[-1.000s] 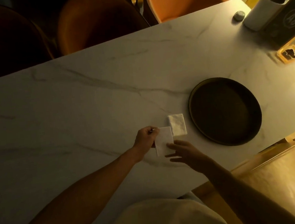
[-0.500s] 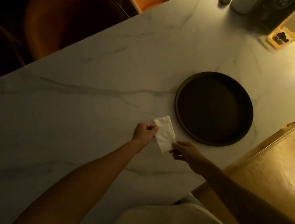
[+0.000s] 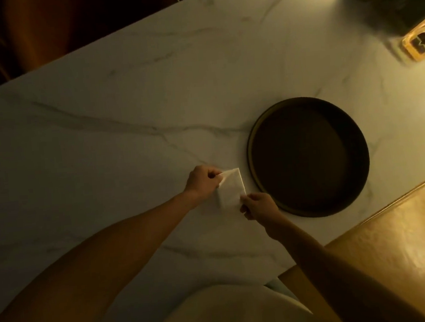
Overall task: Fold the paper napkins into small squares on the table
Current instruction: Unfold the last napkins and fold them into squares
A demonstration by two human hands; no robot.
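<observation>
Napkin, white paper, folded rectangle (image 3: 230, 188) — lies on the pale veined marble table (image 3: 125, 122), just left of the dark round tray (image 3: 308, 156). A second ago a separate small white square lay beside that tray; now the held napkin sits over the spot, probably being stacked there. Left hand (image 3: 202, 182): fingers closed, pinching the napkin's upper corner. Right hand (image 3: 257, 205): fingertips pinched on the lower right corner, close to the tray's rim. Open room — bare marble lies left of the tray; near table edge sits below the hands.
</observation>
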